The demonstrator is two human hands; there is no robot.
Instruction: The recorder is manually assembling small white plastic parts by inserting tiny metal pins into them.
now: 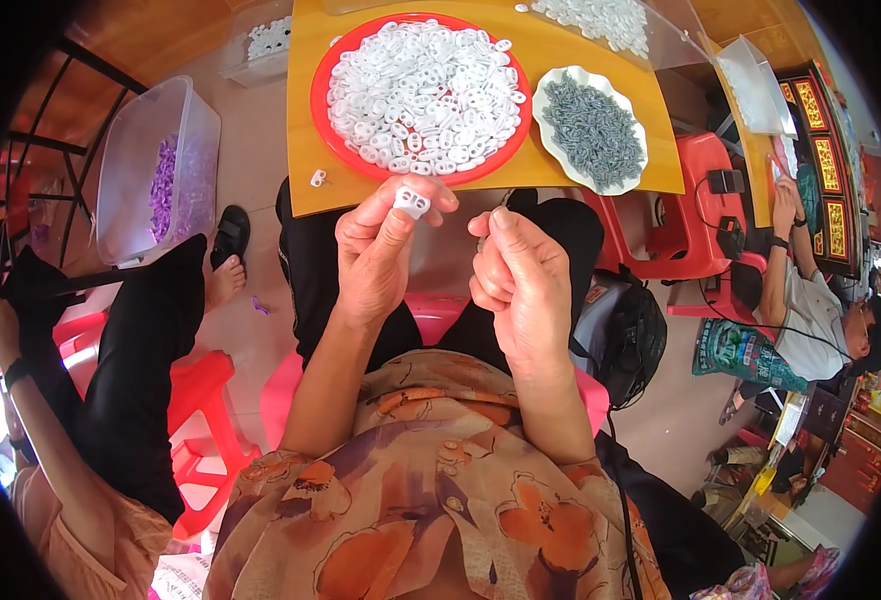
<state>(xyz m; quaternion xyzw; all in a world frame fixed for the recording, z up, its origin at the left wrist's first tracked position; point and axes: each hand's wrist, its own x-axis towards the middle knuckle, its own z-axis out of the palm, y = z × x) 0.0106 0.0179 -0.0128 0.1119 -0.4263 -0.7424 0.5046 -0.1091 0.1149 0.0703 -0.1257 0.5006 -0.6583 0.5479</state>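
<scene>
Between the thumb and fingers of my left hand (373,260) is a small white plastic piece (413,203) with two dark holes, held above the near edge of the table. To its right, my right hand (523,280) is closed in a pinch, thumb over curled index finger; whatever it holds is too small or hidden to name. The two hands are apart. Beyond them, a round red tray (320,110) is heaped with similar white pieces (421,85). Beside it, a white scalloped dish (545,135) holds many small dark grey slender parts (593,125).
A loose white piece (319,178) lies on the yellow table (306,198). At left stand a clear bin (121,185) of purple parts and a red stool (201,400) by a seated person. On the right are a red chair (651,240), a dark backpack (636,345) and another person (811,310).
</scene>
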